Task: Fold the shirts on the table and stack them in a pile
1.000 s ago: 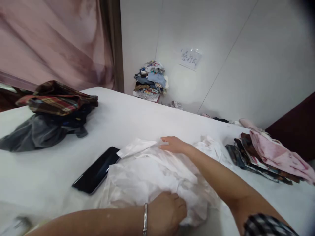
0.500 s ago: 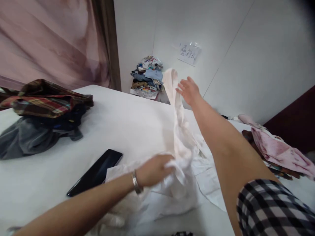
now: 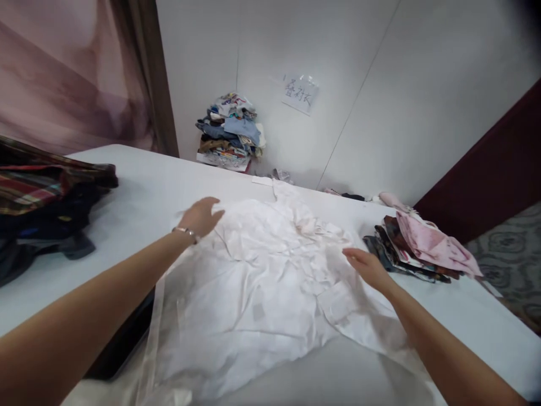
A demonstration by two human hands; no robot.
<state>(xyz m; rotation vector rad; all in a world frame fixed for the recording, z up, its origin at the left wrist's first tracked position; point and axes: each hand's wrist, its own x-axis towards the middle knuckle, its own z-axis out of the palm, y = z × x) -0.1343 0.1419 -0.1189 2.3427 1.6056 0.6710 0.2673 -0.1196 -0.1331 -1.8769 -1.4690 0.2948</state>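
A crumpled white shirt (image 3: 262,282) lies spread out flat across the white table (image 3: 160,180). My left hand (image 3: 200,215), with a metal bracelet at the wrist, rests flat on the shirt's far left edge, fingers apart. On the shirt's right side lies my right hand (image 3: 367,266), palm down and fingers extended. Neither hand grips the cloth. A dark phone (image 3: 122,344) is mostly hidden under my left forearm and the shirt's left edge.
A heap of dark and plaid clothes (image 3: 42,197) sits at the table's left. Folded patterned and pink garments (image 3: 418,248) are stacked at the right. More folded clothes (image 3: 228,132) stand piled against the far wall under a paper label (image 3: 301,95). Patterned floor (image 3: 511,259) shows at far right.
The shirt, lifted by my right hand half a second ago, now lies spread flat. Both hands have let go and moved apart onto its sides. The view has shifted right.
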